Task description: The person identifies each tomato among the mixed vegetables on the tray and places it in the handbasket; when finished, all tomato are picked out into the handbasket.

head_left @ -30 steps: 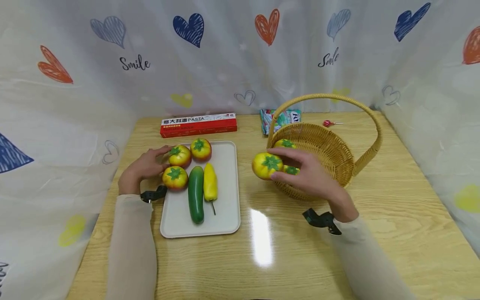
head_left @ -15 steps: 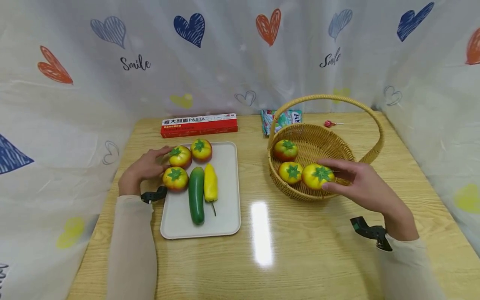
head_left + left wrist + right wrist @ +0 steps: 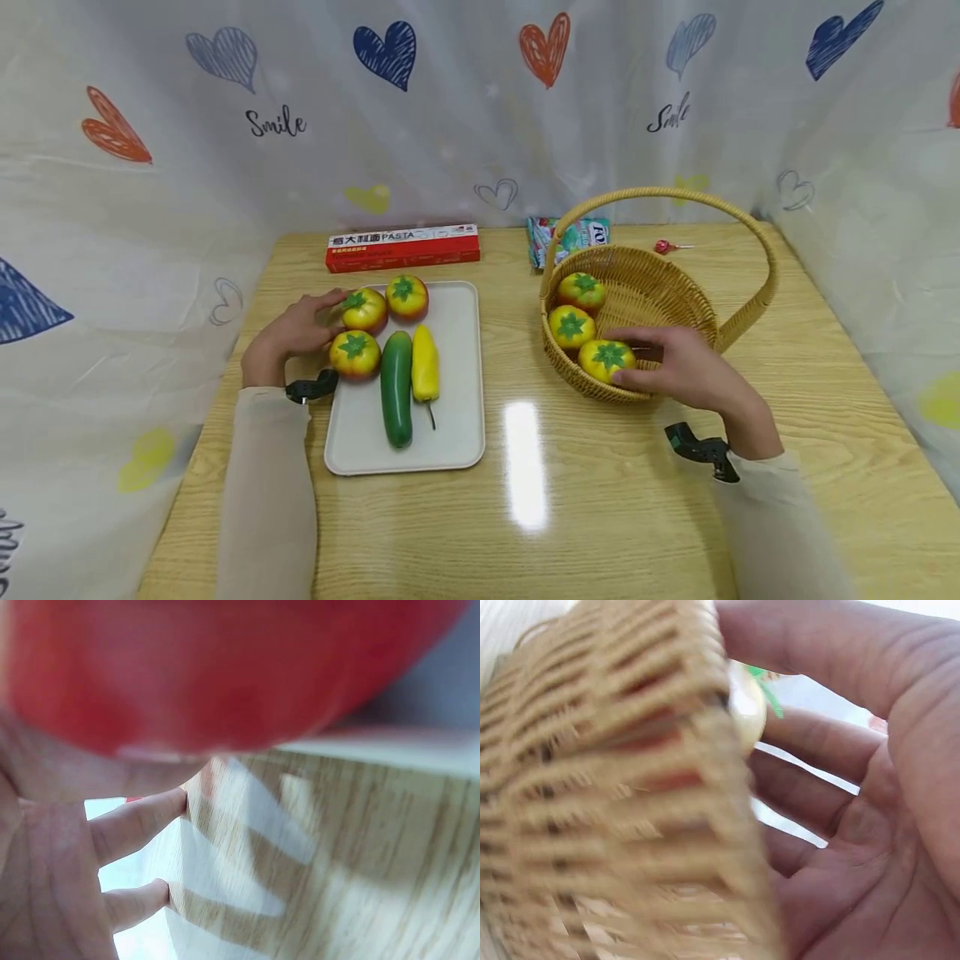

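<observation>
The right hand [image 3: 686, 367] pinches a tomato [image 3: 604, 358] inside the basket's [image 3: 663, 290] near side.
Left of the basket, the left hand [image 3: 294, 328] spreads its fingers beside tomatoes [image 3: 356, 355] on a tray [image 3: 459, 408].

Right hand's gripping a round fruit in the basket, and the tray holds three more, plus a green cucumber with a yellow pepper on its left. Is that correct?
Not quite: the head view shows the yellow pepper on the right of the green cucumber. The rest stands: the right hand grips a round fruit in the basket, and the tray holds three more.
</observation>
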Demonstrator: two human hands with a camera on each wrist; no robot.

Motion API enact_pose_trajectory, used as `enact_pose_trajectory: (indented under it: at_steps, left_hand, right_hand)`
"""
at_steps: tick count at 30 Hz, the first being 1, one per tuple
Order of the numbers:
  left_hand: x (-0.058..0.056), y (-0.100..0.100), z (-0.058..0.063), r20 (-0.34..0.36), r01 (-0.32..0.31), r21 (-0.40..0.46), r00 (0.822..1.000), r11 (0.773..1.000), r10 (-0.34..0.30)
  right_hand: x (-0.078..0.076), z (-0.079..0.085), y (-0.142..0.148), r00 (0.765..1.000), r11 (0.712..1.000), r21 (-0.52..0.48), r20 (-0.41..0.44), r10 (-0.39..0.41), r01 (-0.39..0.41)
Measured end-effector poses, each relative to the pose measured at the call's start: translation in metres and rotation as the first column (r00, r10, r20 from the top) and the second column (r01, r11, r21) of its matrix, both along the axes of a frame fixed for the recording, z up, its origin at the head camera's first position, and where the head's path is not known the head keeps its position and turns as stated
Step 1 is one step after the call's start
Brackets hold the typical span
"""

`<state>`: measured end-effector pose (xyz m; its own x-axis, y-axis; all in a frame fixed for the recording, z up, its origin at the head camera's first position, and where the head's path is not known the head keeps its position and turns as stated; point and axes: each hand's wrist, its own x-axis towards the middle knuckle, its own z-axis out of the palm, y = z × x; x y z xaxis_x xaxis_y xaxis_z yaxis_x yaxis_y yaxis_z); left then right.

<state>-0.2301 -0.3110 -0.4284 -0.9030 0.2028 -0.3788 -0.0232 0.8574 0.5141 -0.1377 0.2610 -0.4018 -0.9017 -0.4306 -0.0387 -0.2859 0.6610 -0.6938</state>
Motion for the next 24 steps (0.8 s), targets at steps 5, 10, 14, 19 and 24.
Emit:
enact_pose_trajectory:
  at_steps: [5, 10, 14, 19, 24]
  left_hand:
    - [-0.001, 0.000, 0.000, -0.022, 0.015, 0.000, 1.000, 1.000, -0.015]
    - [-0.003, 0.000, -0.002, -0.022, 0.015, 0.003, 1.000, 1.000, -0.015]
    - [-0.004, 0.000, -0.003, -0.012, 0.008, 0.002, 1.000, 1.000, -0.008]
    - [-0.004, 0.001, -0.004, -0.010, 0.007, 0.005, 1.000, 1.000, -0.007]
    - [-0.002, 0.000, -0.002, -0.017, 0.008, 0.009, 1.000, 1.000, -0.008]
  right_hand:
    - [-0.011, -0.009, -0.012, 0.999, 0.998, -0.052, -0.031, -0.030, 0.028]
    - [-0.017, -0.010, -0.023, 0.997, 0.996, -0.062, -0.037, -0.065, 0.062]
    - [-0.017, -0.008, -0.024, 0.996, 0.997, -0.019, -0.050, -0.079, 0.078]
    - [-0.013, -0.006, -0.022, 0.990, 0.995, -0.022, -0.093, -0.104, 0.102]
    - [-0.012, 0.004, -0.044, 0.984, 0.986, -0.154, -0.152, -0.094, 0.070]
